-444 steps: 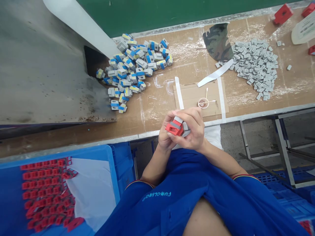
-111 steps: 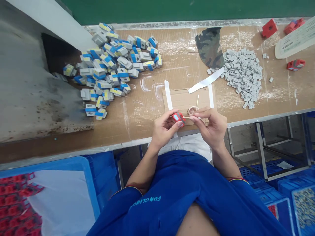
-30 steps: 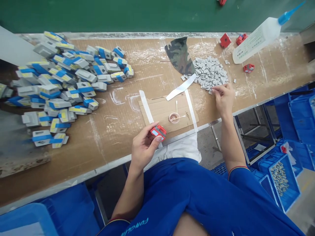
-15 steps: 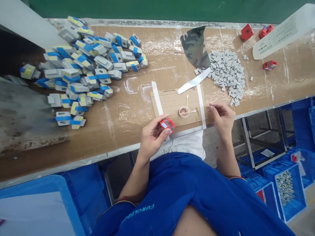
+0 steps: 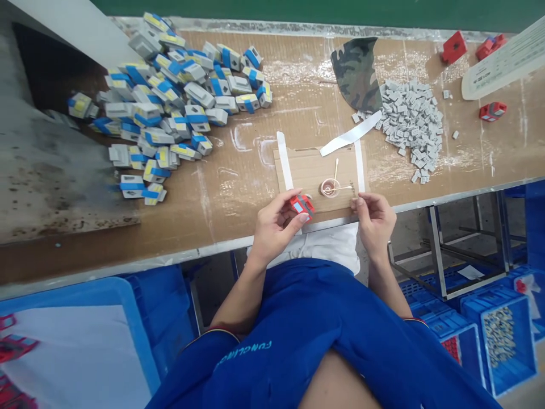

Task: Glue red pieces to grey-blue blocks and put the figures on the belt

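Note:
My left hand [image 5: 276, 224] is shut on a small red plastic housing [image 5: 302, 207] with a pale blue-grey face, held just over the table's front edge. My right hand [image 5: 372, 220] pinches a tiny grey piece [image 5: 353, 194] between thumb and forefinger, beside the corner of a cardboard sheet [image 5: 317, 176]. On that sheet stand a small round dish [image 5: 330, 187] and cotton swabs [image 5: 336, 170]. A heap of small grey pieces [image 5: 411, 128] lies beyond my right hand.
A large heap of grey blocks with blue bands [image 5: 170, 96] fills the table's left side. Camouflage cloth [image 5: 355, 74], a white strip [image 5: 351, 133] and red parts [image 5: 453, 47] lie further back. Blue crates [image 5: 498, 341] stand below the table.
My right hand has moved from the grey heap back to the cardboard's edge, pinching a tiny piece. My left hand still holds the red housing, and the view has shifted.

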{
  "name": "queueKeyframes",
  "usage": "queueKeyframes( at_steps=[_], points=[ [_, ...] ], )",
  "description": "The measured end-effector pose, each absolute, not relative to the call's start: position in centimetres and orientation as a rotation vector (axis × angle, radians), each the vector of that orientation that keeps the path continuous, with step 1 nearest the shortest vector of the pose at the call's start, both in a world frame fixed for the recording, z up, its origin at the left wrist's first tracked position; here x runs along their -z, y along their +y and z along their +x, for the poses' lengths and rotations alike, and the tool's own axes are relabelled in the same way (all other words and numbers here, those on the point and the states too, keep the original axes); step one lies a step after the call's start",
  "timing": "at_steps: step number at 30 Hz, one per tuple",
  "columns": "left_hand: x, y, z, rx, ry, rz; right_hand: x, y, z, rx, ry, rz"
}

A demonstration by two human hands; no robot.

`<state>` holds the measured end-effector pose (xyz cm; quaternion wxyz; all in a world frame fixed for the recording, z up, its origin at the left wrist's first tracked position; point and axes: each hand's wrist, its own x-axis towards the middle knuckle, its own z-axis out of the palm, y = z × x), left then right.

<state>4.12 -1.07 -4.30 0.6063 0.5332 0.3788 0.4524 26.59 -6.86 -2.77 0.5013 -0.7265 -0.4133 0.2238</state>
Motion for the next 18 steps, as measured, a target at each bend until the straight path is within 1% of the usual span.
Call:
queueKeyframes(
  at_steps=[3,6,12,18],
  points=[
    [4.2,-1.1,4.2,-1.051,0.911,1.232,2.7,-7.3,27.2,-0.390,-1.036,-1.786],
    [4.3,-1.1,4.2,-1.104,0.944,1.218,2.2,-8.0,26.7,-0.297,-1.231,-1.761],
    [4.9,-1.4,3.7,-1.264,1.011,1.201,1.7,-7.7,22.3,-0.416,-1.815,-1.532],
    [5.4,-2.0,2.7,-1.299,1.077,1.187,2.1,-6.7,18.2,-0.386,-1.978,-1.818]
  ],
)
